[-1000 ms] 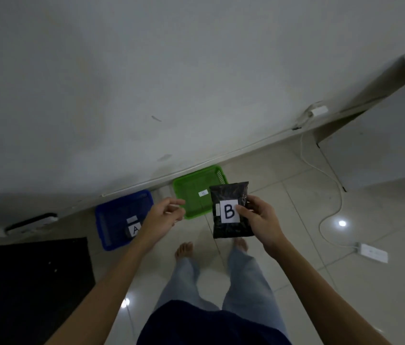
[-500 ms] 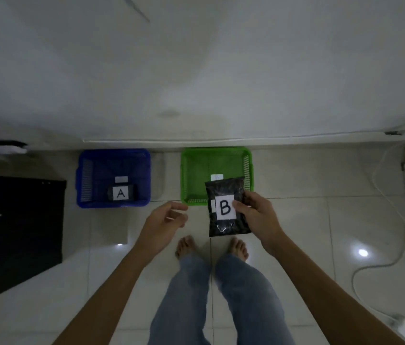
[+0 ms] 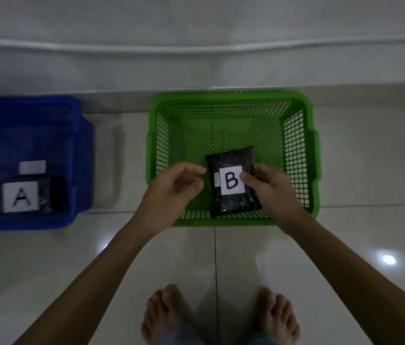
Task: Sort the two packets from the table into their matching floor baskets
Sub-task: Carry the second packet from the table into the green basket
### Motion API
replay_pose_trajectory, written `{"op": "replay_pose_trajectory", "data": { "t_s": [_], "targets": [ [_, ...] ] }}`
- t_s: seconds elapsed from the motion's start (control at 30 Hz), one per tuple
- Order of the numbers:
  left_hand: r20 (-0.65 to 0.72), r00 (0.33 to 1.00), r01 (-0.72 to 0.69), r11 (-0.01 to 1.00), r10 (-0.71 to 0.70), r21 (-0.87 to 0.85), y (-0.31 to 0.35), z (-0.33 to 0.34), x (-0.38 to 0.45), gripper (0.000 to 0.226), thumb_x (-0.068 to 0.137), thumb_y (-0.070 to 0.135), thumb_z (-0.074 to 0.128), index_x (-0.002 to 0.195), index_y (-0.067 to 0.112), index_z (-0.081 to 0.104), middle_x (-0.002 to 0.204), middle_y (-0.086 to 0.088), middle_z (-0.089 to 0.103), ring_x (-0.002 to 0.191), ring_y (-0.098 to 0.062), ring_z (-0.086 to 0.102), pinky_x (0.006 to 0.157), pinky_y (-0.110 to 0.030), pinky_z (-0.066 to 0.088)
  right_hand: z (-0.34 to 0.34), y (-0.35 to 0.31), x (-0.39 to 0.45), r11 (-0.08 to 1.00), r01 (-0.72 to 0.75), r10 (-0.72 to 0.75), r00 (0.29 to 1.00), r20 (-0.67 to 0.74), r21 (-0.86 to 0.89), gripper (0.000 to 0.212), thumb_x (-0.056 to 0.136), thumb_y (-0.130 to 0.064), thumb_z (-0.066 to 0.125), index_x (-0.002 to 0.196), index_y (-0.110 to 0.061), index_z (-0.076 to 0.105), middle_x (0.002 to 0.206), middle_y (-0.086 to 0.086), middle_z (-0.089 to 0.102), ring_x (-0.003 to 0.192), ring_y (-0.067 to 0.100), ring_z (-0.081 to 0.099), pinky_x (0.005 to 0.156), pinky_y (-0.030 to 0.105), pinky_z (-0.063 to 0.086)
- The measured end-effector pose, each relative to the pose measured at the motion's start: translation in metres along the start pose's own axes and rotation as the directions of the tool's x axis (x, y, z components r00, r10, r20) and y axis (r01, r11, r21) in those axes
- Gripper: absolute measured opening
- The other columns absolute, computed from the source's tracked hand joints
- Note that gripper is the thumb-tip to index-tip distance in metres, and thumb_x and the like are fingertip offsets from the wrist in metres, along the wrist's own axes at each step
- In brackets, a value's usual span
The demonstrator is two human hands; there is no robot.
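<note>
A black packet with a white label B (image 3: 231, 195) is held over the front part of the green basket (image 3: 296, 145) by my right hand (image 3: 271, 190), thumb on the label. My left hand (image 3: 174, 192) hovers just left of the packet with curled fingers apart, holding nothing. A second black packet labelled A (image 3: 22, 199) lies inside the blue basket (image 3: 82, 135) at the left. A small white label (image 3: 32, 167) lies behind it in that basket.
Both baskets stand on the pale tiled floor against the white wall (image 3: 196, 33). My bare feet (image 3: 221, 317) are just in front of the green basket. A gap of floor (image 3: 119, 158) separates the two baskets.
The view has dropped low and close to the baskets. My right hand has carried the B packet forward and down over the green basket. My left hand has moved along beside it.
</note>
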State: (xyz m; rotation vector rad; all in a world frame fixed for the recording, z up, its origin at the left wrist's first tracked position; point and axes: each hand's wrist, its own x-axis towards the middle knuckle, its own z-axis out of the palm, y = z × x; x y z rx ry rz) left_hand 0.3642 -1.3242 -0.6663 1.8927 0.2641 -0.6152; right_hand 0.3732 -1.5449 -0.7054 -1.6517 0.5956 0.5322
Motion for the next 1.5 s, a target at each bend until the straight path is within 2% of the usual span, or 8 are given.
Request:
{"op": "replay_pose_trajectory", "data": {
  "t_s": [0.37, 0.5, 0.63, 0.8, 0.93, 1.13, 1.33, 1.5],
  "targets": [
    [-0.013, 0.981, 0.189, 0.958, -0.196, -0.217, -0.034, 0.061, 0.082, 0.056, 0.089, 0.032, 0.076, 0.140, 0.018, 0.056, 0.109, -0.003, 0.073, 0.101, -0.015, 0.072, 0.091, -0.033, 0.060, -0.005, 0.025, 0.060, 0.988, 0.057, -0.052, 0.998, -0.038, 0.141, 0.017, 0.096, -0.004, 0.064, 0.109, -0.007, 0.074, 0.101, 0.005, 0.080, 0.091, 0.016, 0.077, 0.071, 0.022, 0.062],
    [0.029, 0.981, 0.192, 0.933, -0.193, -0.304, -0.028, 0.070, 0.081, 0.036, 0.090, 0.016, 0.075, 0.125, 0.015, 0.065, 0.098, -0.004, 0.075, 0.089, -0.013, 0.074, 0.074, -0.023, 0.062, -0.016, 0.020, 0.049, 0.961, 0.238, -0.248, 0.967, -0.058, -0.141, 0.028, 0.098, -0.006, 0.059, 0.119, -0.020, 0.070, 0.106, -0.011, 0.076, 0.098, 0.002, 0.072, 0.080, 0.014, 0.055],
    [0.029, 0.982, 0.185, 0.941, -0.185, -0.285, -0.032, 0.093, 0.087, 0.027, 0.087, 0.010, 0.078, 0.112, 0.017, 0.068, 0.096, -0.006, 0.078, 0.094, -0.021, 0.077, 0.084, -0.041, 0.064, -0.037, 0.010, 0.035, 0.841, 0.361, -0.436, 0.893, -0.109, -0.402, 0.039, 0.100, -0.006, 0.053, 0.139, -0.006, 0.058, 0.123, -0.004, 0.068, 0.100, -0.007, 0.063, 0.084, -0.003, 0.039],
    [0.005, 0.988, 0.155, 0.971, -0.156, -0.181, -0.030, 0.123, 0.093, 0.041, 0.079, 0.025, 0.085, 0.115, 0.015, 0.068, 0.098, -0.015, 0.077, 0.095, -0.029, 0.076, 0.089, -0.056, 0.060, -0.054, 0.006, 0.031, 0.731, 0.421, -0.573, 0.806, -0.149, -0.537, 0.040, 0.099, 0.000, 0.048, 0.136, -0.001, 0.060, 0.130, 0.015, 0.069, 0.117, 0.027, 0.064, 0.099, 0.024, 0.047],
    [-0.081, 0.994, 0.072, 0.997, -0.073, -0.016, -0.025, 0.133, 0.093, 0.041, 0.075, 0.033, 0.088, 0.107, 0.016, 0.070, 0.078, -0.010, 0.075, 0.075, -0.027, 0.074, 0.074, -0.054, 0.062, -0.061, 0.003, 0.021, 0.677, 0.485, -0.660, 0.733, -0.165, -0.554, 0.036, 0.092, 0.003, 0.051, 0.123, -0.002, 0.069, 0.107, 0.013, 0.075, 0.096, 0.026, 0.070, 0.088, 0.040, 0.058],
    [-0.102, 0.995, 0.022, 0.992, -0.009, 0.125, -0.028, 0.128, 0.092, 0.030, 0.077, 0.039, 0.086, 0.094, 0.021, 0.069, 0.071, -0.005, 0.071, 0.059, -0.017, 0.065, 0.055, -0.030, 0.050, -0.071, 0.006, 0.015, 0.651, 0.512, -0.728, 0.631, -0.268, -0.561, 0.019, 0.089, 0.000, 0.060, 0.101, -0.005, 0.074, 0.090, 0.004, 0.074, 0.074, 0.012, 0.064, 0.070, 0.023, 0.054],
    [-0.074, 0.997, -0.002, 0.988, 0.014, 0.157, -0.027, 0.124, 0.092, 0.033, 0.077, 0.043, 0.085, 0.097, 0.022, 0.069, 0.072, 0.001, 0.069, 0.062, -0.012, 0.063, 0.055, -0.025, 0.040, -0.073, 0.015, 0.018, 0.626, 0.498, -0.746, 0.606, -0.276, -0.600, 0.017, 0.085, 0.002, 0.064, 0.099, -0.004, 0.072, 0.090, 0.001, 0.064, 0.070, 0.007, 0.053, 0.068, 0.008, 0.042],
    [-0.084, 0.996, -0.020, 0.985, 0.034, 0.170, -0.023, 0.116, 0.090, 0.032, 0.077, 0.041, 0.086, 0.098, 0.022, 0.072, 0.073, 0.004, 0.071, 0.066, -0.011, 0.067, 0.058, -0.026, 0.046, -0.069, 0.018, 0.020, 0.609, 0.513, -0.757, 0.603, -0.251, -0.606, 0.016, 0.084, 0.003, 0.064, 0.097, -0.002, 0.072, 0.093, 0.009, 0.067, 0.076, 0.015, 0.061, 0.070, 0.023, 0.049]
  ]
}}
